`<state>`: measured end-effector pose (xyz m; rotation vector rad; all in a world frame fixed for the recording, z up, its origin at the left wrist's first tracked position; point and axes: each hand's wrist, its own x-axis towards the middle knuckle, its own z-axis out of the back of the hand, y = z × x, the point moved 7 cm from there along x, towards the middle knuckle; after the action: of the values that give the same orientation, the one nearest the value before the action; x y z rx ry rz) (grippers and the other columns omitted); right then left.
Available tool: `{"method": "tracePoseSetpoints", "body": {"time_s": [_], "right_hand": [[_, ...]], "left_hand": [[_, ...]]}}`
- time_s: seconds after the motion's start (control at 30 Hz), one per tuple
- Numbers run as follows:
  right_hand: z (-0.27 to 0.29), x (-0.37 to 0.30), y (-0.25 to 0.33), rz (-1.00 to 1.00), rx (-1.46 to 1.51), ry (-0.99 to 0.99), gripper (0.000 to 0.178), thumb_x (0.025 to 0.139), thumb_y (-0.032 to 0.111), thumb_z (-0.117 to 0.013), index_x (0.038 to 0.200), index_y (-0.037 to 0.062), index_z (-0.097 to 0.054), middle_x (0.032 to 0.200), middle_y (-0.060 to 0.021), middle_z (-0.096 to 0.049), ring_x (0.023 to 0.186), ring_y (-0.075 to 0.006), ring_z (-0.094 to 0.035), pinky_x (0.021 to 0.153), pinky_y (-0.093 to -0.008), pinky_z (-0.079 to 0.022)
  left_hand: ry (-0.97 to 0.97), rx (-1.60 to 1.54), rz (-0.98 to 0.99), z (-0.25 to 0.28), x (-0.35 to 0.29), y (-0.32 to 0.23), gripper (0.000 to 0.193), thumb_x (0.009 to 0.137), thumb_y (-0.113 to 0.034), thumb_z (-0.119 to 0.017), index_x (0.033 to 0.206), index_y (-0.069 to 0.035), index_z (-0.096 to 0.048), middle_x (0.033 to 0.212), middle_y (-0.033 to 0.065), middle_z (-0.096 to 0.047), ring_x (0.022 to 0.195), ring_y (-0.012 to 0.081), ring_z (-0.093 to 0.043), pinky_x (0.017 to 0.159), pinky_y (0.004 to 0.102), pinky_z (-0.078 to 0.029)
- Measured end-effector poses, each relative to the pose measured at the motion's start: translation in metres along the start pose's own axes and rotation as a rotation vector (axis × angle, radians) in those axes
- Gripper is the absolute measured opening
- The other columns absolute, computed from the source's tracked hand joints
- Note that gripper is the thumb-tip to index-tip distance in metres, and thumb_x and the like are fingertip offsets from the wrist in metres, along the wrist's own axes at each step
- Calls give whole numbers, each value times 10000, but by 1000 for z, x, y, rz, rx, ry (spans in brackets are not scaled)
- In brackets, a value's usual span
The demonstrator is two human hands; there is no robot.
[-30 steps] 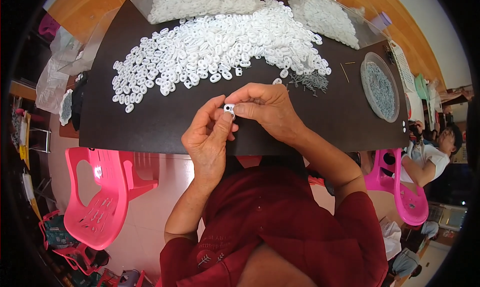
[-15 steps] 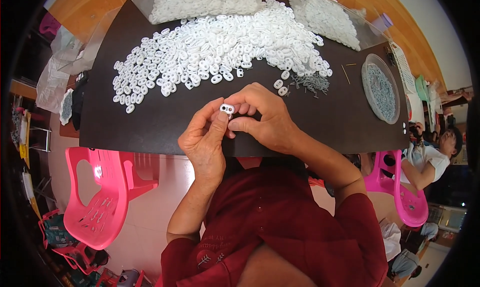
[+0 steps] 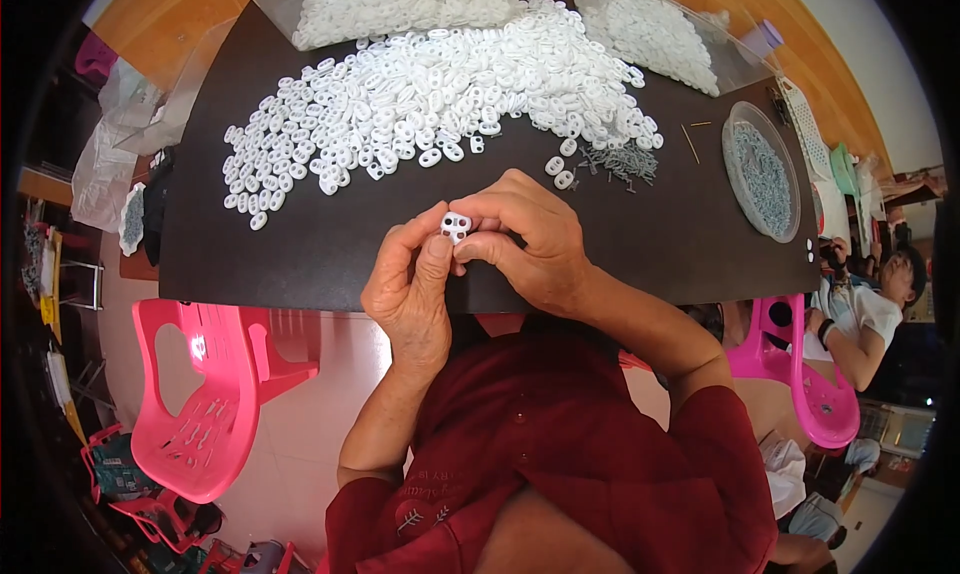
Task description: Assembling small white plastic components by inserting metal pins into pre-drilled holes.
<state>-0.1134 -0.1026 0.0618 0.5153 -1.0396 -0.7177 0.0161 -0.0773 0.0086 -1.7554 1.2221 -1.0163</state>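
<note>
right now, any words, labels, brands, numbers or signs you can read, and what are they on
Dark red shirt: small lettering near white arrow-like marks, faint and partial; not copied here.
White holed item at the left hand and right hand: no lettering visible.
Pile of white pieces, round tub: none I can make out.

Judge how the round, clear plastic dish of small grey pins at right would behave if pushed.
The dish would probably slide rather than tip, being wide and shallow. Its loose grey pins may shift or spill if it tilts, since the top looks uncovered.
</note>
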Motion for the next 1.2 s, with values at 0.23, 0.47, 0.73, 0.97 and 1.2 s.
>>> {"method": "tracePoseSetpoints", "body": {"time_s": [0.23, 0.47, 0.73, 0.97, 1.2], "right_hand": [[-2, -3, 8, 73, 23, -61, 276, 731, -12, -705, 999, 1, -641, 813, -61, -658, 682, -173, -539, 592, -286, -440], [-2, -5, 14, 127, -23, -113, 269, 738, -13, -697, 1000, -9, -636, 803, -67, -652, 679, -178, -539, 587, -290, -438], [-4, -9, 19, -30, 28, -134, 271, 745, 6, -691, 1003, 0, -607, 819, -76, -609, 682, -192, -520, 587, -298, -431], [-1, -11, 23, 117, -81, -207, 257, 770, 8, -692, 1010, -17, -604, 878, -98, -621, 689, -190, -526, 587, -289, -437], [-8, -13, 31, 213, -140, -280, 266, 787, 80, -702, 1010, -19, -595, 880, -115, -616, 708, -236, -543, 600, -313, -444]], "left_hand": [[-9, -13, -97, 0, -5, -3, 186, 926, -41, -575, 1084, 50, -614, 893, 55, -573, 691, 86, -520, 599, 213, -448], [-33, -42, -56, -2, -7, -2, 186, 929, -56, -577, 1086, 42, -596, 844, 52, -580, 673, 90, -525, 606, 212, -460], [-56, -51, -58, -7, -7, -17, 201, 926, -55, -584, 1102, 42, -583, 827, 51, -588, 682, 92, -523, 615, 217, -458], [-42, 13, -73, -10, -10, -15, 252, 935, -62, -572, 1163, 46, -580, 884, 43, -572, 684, 83, -506, 600, 212, -436], [-109, -58, -26, -7, -17, -13, 228, 943, -117, -574, 1099, 49, -588, 983, 59, -609, 826, 90, -542, 753, 217, -452]]}}
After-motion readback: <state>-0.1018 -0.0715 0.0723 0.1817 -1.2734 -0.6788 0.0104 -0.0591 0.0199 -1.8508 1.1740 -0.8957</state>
